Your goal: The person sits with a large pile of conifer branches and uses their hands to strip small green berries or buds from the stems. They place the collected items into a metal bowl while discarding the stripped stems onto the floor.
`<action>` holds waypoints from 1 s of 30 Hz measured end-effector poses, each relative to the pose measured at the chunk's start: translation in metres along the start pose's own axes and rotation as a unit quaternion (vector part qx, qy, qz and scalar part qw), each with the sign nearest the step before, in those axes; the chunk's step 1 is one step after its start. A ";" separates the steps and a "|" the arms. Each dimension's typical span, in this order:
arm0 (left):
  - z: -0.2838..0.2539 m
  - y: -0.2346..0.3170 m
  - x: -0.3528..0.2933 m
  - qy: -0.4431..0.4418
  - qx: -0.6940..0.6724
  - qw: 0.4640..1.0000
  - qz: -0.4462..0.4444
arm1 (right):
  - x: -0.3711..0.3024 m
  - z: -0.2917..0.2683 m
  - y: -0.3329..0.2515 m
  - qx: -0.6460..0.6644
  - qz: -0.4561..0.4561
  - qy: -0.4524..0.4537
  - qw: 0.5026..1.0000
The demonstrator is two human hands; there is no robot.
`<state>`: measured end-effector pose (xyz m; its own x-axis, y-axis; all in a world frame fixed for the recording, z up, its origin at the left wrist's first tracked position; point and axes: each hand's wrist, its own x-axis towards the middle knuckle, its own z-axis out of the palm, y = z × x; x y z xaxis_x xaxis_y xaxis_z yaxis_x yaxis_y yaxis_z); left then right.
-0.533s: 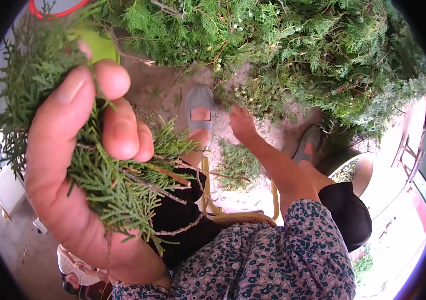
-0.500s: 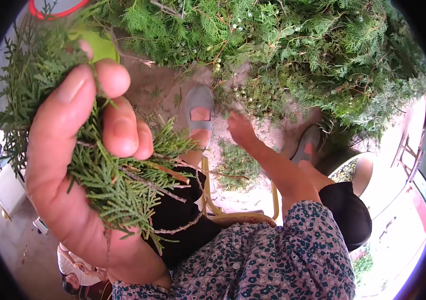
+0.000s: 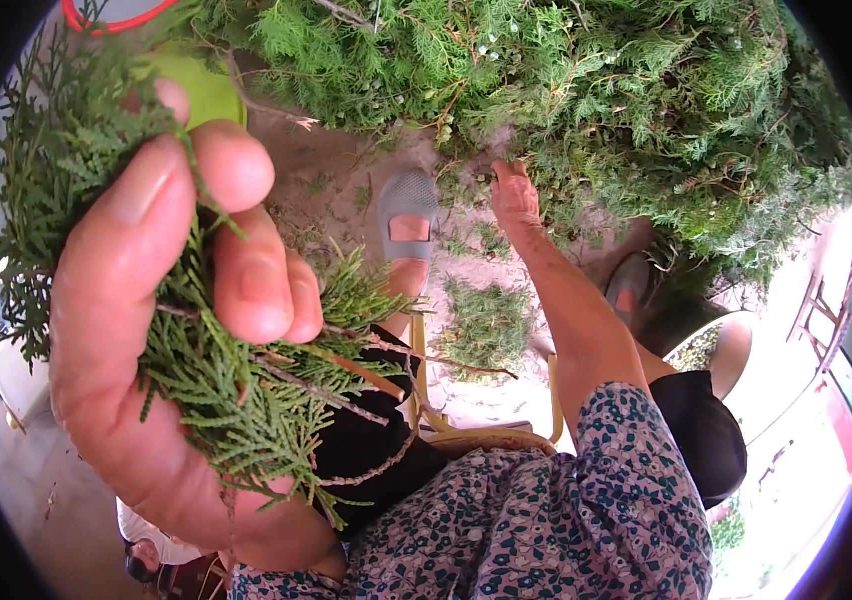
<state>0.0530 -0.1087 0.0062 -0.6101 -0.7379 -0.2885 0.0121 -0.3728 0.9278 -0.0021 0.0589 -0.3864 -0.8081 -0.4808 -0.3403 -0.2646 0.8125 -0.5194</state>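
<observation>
Large in the view at the left, my left hand (image 3: 111, 330) is closed around a bunch of green cypress sprigs (image 3: 236, 400). Flat, scaly foliage sticks out past the thumb and fingers, and thin brown stems poke out toward my lap. My right hand (image 3: 516, 197) reaches forward, low over the ground, to the near edge of a big heap of cut cypress branches (image 3: 546, 80). Its fingers look stretched out and a little apart, with nothing visible in them. Small pale cones dot the heap.
Loose clippings (image 3: 486, 325) lie on the ground between my shoes. A yellow-green container (image 3: 206, 85) and a red-rimmed basin (image 3: 111, 28) stand at the far left. At the right is a round container (image 3: 731, 355) with small bits inside. Another person (image 3: 151, 535) is at the lower left.
My right hand has moved forward, away from me, to the edge of the heap, with its arm stretched further. My left hand keeps its sprigs and has shifted only slightly.
</observation>
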 end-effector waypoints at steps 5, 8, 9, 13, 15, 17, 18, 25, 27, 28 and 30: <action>-0.005 -0.001 0.001 -0.015 -0.013 1.000 -0.013 | 0.003 0.002 0.017 0.086 -0.038 0.019 0.995; -0.005 -0.001 0.000 -0.021 -0.014 1.000 -0.009 | 0.002 0.000 0.027 0.200 -0.014 0.083 0.976; -0.005 -0.001 -0.001 -0.022 -0.013 1.000 -0.007 | 0.002 -0.002 0.029 0.162 -0.021 0.118 0.980; -0.006 -0.003 0.001 -0.036 -0.030 0.999 -0.006 | 0.006 -0.009 0.028 0.167 -0.025 0.128 0.977; -0.006 -0.003 0.001 -0.046 -0.047 0.998 -0.014 | 0.006 -0.011 0.026 0.195 -0.085 0.086 0.973; -0.005 -0.003 0.001 -0.046 -0.024 0.999 -0.002 | 0.003 -0.012 0.025 0.111 -0.079 0.034 0.990; -0.004 -0.003 0.001 -0.047 -0.018 0.999 0.002 | 0.000 -0.011 0.024 0.023 -0.064 -0.019 0.998; 0.003 0.001 -0.003 -0.009 -0.031 0.998 -0.049 | -0.005 -0.002 0.019 0.097 -0.038 0.034 0.994; 0.003 0.002 -0.002 -0.026 -0.041 0.997 -0.056 | 0.004 -0.002 0.015 0.187 0.017 0.098 0.977; 0.004 0.002 -0.002 -0.026 -0.049 0.997 -0.060 | 0.009 -0.002 0.012 0.190 0.008 0.095 0.977; 0.004 0.003 -0.002 -0.025 -0.055 0.996 -0.063 | 0.023 -0.003 0.004 0.204 -0.035 0.135 0.969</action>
<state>0.0511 -0.1056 0.0105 -0.6517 -0.6531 -0.3858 0.0185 -0.5222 0.8527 -0.0233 0.0522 -0.3936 -0.9190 -0.3804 -0.1039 -0.1378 0.5568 -0.8192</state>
